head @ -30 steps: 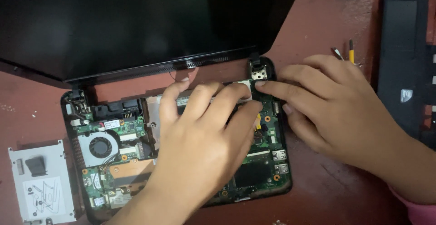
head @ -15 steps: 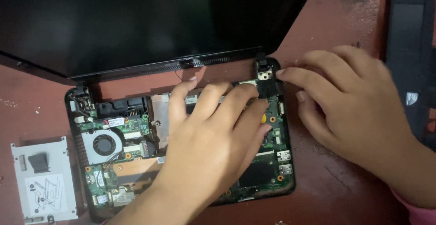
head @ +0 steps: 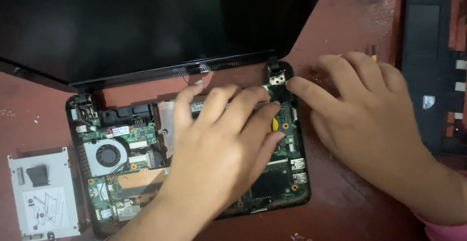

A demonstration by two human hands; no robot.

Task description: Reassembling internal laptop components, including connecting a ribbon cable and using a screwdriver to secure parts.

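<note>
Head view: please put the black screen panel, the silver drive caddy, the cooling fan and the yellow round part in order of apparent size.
1. black screen panel
2. silver drive caddy
3. cooling fan
4. yellow round part, partly hidden by the left hand, so its full size is unsure.

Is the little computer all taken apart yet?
Partly. The laptop base is opened, its green board bare, and a silver drive tray lies out beside it. Both hands, left hand and right hand, work near the hinge. The fan sits in place.

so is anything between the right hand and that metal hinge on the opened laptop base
Nothing visible: the right hand has its index fingertip at the silver metal hinge on the black opened laptop base. The left hand lies beside it, over the green circuit board.
</note>
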